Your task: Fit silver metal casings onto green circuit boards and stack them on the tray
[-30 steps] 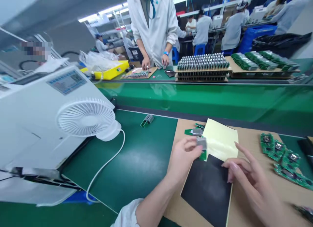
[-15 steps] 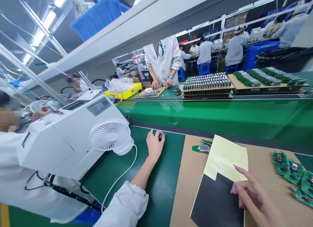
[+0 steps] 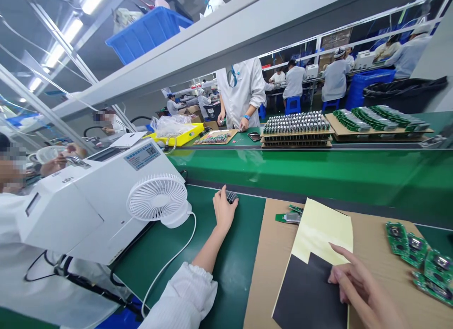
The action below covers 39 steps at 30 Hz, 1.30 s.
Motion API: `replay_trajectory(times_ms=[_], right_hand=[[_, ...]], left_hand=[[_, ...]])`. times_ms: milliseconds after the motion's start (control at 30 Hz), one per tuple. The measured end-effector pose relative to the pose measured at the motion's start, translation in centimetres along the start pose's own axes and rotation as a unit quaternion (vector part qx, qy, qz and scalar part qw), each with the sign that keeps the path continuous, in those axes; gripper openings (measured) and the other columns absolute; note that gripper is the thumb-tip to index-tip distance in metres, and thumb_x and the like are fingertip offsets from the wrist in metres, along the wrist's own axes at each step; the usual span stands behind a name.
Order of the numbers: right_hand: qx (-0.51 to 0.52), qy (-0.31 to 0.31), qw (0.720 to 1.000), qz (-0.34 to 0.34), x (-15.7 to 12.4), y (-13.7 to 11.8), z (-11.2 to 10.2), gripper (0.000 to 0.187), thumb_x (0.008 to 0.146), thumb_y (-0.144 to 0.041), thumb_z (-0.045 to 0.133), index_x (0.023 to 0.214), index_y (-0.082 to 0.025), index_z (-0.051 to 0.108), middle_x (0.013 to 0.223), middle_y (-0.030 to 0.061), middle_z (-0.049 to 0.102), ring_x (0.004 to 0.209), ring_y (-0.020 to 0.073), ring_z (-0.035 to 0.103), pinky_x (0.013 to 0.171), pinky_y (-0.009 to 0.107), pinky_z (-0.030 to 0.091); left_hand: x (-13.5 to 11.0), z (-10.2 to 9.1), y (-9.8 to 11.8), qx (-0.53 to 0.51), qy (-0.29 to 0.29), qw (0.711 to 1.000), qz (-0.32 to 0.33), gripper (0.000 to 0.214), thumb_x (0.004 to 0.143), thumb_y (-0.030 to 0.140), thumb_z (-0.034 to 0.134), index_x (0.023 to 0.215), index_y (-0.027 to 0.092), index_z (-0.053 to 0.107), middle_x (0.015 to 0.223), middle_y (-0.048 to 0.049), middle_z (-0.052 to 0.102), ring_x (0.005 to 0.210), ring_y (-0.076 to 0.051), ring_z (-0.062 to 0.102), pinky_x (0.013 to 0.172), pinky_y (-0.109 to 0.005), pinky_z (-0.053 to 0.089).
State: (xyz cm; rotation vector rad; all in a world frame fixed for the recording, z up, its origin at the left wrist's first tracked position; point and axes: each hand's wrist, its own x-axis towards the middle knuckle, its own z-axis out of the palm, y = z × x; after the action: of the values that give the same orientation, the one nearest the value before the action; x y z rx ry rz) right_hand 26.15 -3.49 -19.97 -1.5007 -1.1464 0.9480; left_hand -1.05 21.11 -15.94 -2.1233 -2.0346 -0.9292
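Note:
My left hand (image 3: 223,212) reaches to the far edge of the green bench. Its thumb and fingers close around a small dark, shiny part (image 3: 231,197), whose kind I cannot make out. My right hand (image 3: 357,284) hovers at or just touches a black sheet (image 3: 307,291), index finger stretched out and the other fingers loosely bent. Nothing shows in its grasp. A pale yellow sheet (image 3: 323,230) adjoins the black one. Beyond the sheets' left edge, a green circuit board with a metal part (image 3: 290,218) sticks out. Several green circuit boards (image 3: 415,246) lie to the right.
Brown cardboard (image 3: 260,267) covers the bench on the right. A white fan (image 3: 159,199) with a cable stands beside a white machine (image 3: 88,197). Across the green belt (image 3: 300,171), a co-worker (image 3: 240,93) handles parts near stacked board trays (image 3: 297,130). A shelf beam (image 3: 198,46) crosses overhead.
My left index finger has straightened and lifted a little, showing more of the small part under the hand. My right hand stays over the sheets. The view has shifted slightly.

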Motion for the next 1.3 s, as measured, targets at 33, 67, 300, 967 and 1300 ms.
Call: replay_trajectory(times_ms=[33, 67, 300, 967, 1300], right_hand=[[0.0, 0.0, 1.0, 0.002, 0.0, 0.1, 0.0, 0.051, 0.093, -0.057, 0.044, 0.131, -0.023, 0.046, 0.076, 0.0017, 0.066, 0.055, 0.0162, 0.063, 0.059, 0.025, 0.056], [0.0, -0.002, 1.0, 0.003, 0.1, 0.2, 0.0, 0.053, 0.092, -0.057, 0.044, 0.131, -0.023, 0.046, 0.076, 0.0018, 0.066, 0.055, 0.0162, 0.063, 0.059, 0.025, 0.056], [-0.004, -0.009, 1.0, 0.004, 0.2, 0.6, -0.1, 0.054, 0.091, -0.059, 0.045, 0.129, -0.022, 0.05, 0.076, 0.0023, 0.068, 0.056, 0.0172, 0.064, 0.06, 0.026, 0.056], [-0.039, -0.019, 0.999, -0.011, 0.4, 1.2, 0.0, 0.042, 0.093, -0.049, 0.045, 0.127, -0.026, 0.055, 0.077, 0.0014, 0.068, 0.059, 0.0159, 0.064, 0.061, 0.024, 0.055], [-0.042, 0.009, 0.999, -0.022, 0.3, -0.6, 0.5, 0.037, 0.094, -0.045, 0.045, 0.12, -0.024, 0.061, 0.075, 0.0033, 0.068, 0.059, 0.0164, 0.064, 0.059, 0.025, 0.055]], left_hand=[[0.1, -0.1, 0.0, 0.002, 0.001, 1.0, 0.005, 0.038, 0.09, 0.034, 0.06, 0.125, 0.018, 0.055, 0.126, -0.0106, 0.058, 0.108, -0.026, 0.06, 0.09, -0.048, 0.051], [0.1, -0.2, 0.0, 0.004, 0.001, 1.0, 0.01, 0.038, 0.09, 0.034, 0.06, 0.124, 0.018, 0.056, 0.126, -0.0105, 0.058, 0.108, -0.025, 0.06, 0.09, -0.048, 0.052], [-0.1, -0.8, 0.2, 0.019, -0.008, 0.999, 0.05, 0.04, 0.09, 0.033, 0.06, 0.128, 0.019, 0.054, 0.13, -0.011, 0.056, 0.113, -0.027, 0.057, 0.092, -0.05, 0.05], [0.9, -1.0, 0.0, 0.111, -0.062, 0.991, 0.051, 0.036, 0.091, 0.038, 0.058, 0.122, 0.019, 0.057, 0.123, -0.01, 0.06, 0.104, -0.024, 0.061, 0.089, -0.047, 0.052], [0.8, -1.3, 0.7, 0.128, -0.036, 0.99, 0.055, 0.033, 0.09, 0.04, 0.058, 0.116, 0.019, 0.06, 0.124, -0.0098, 0.059, 0.106, -0.024, 0.059, 0.09, -0.047, 0.05]])
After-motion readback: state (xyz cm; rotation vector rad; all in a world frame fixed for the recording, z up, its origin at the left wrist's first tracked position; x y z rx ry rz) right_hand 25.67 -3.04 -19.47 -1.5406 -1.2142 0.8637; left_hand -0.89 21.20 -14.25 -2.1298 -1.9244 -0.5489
